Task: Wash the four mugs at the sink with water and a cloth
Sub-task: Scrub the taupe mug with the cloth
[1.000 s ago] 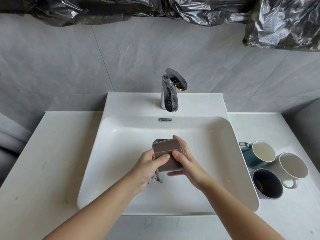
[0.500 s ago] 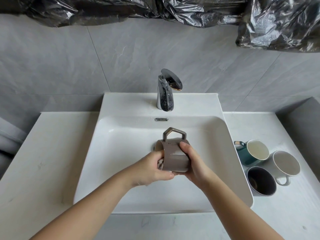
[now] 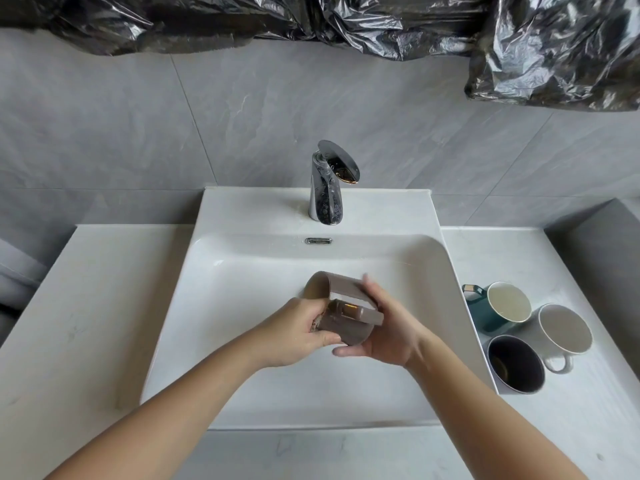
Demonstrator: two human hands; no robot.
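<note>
Taupe mug now sideways, handle up, cloth alongside

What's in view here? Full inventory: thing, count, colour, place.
brown mug: 1, brown, on its side over the basin, held
cloth: 1, grey, mostly hidden, between left hand and brown mug
teal mug: 1, teal, cream inside, counter right of sink
white mug: 1, white, counter, farthest right
dark mug: 1, dark, counter, nearest
faucet: 1, chrome, behind basin
sink: 1, white, centre
counter: 1, white, both sides of sink
plastic sheeting: black, top of wall
left hand: 1, grips cloth
right hand: 1, grips brown mug
</note>
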